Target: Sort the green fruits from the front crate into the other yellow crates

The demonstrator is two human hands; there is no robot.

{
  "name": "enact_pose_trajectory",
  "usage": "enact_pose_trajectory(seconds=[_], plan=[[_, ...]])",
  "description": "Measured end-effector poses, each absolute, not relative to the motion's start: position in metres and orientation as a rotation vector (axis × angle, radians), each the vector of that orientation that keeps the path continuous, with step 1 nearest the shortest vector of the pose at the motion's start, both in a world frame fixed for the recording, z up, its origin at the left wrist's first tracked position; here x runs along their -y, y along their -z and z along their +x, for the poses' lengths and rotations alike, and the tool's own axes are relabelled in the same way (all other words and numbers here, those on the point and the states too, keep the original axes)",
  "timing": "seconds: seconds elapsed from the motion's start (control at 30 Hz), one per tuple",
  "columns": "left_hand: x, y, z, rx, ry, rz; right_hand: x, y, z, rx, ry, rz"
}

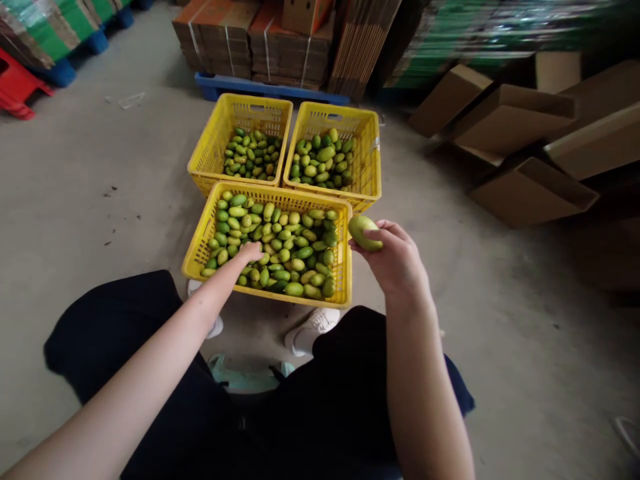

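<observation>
In my right hand [400, 257] is a large yellow-green mango [364, 231], held between thumb and fingers just right of the front yellow crate [345, 267]. My left hand [251, 252] reaches down onto the green and yellow mangoes [295, 265] that fill this crate. Its fingers point into the pile and are mostly hidden, so their grip does not show. The front crate stands on the floor between my feet.
Behind it stand a left yellow crate [205, 150] and a right yellow crate [373, 167], both with mangoes. Flattened cartons [220, 50] are stacked on a blue pallet [270, 88]. Open cardboard boxes [515, 117] lie at right. A red stool [17, 83] is far left.
</observation>
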State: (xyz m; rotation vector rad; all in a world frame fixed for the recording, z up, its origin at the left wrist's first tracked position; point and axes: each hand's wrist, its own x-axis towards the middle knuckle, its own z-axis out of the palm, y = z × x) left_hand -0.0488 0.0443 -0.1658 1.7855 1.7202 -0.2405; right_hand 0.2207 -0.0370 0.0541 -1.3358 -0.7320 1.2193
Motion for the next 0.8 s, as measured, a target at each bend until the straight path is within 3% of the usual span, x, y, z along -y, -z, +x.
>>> enact_pose_trajectory(seconds=[0.3,0.8], plan=[[-0.044,0.205,-0.016,-1.916,0.370,1.739,0.039,-0.067,0.210,0.805,-1.305,-1.327],[-0.040,0.206,0.001,-1.923,0.281,1.797,0.051,-0.077,0.215,0.813,-1.273,-1.282]])
